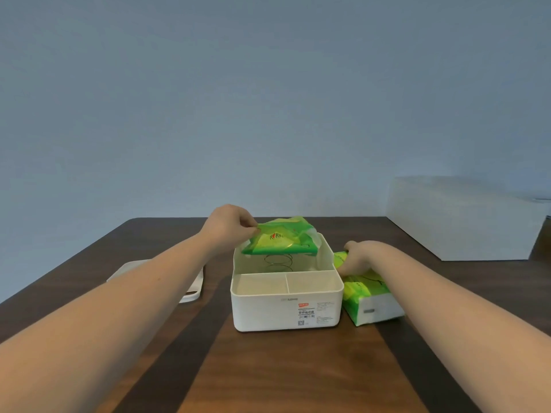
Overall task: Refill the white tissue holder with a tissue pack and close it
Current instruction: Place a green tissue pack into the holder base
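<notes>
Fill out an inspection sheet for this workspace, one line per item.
Surface: dark wooden table.
Job's things: white tissue holder open, spring visible inside; lid lying to its left; flattened green wrapper above the holder; full tissue pack beside it on the right.
Clutter: nothing seen.
Grippers: left hand pinches the wrapper; right hand grips the full pack.
Cables: nothing seen.
Surroundings: plain wall, white box at far right.

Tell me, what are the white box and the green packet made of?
The white tissue holder looks like smooth, matte plastic: rounded corners, thin moulded walls. The green packet in the left hand seems thin, glossy plastic film, since it crinkles and sags. The coil inside looks like metal wire.
</notes>
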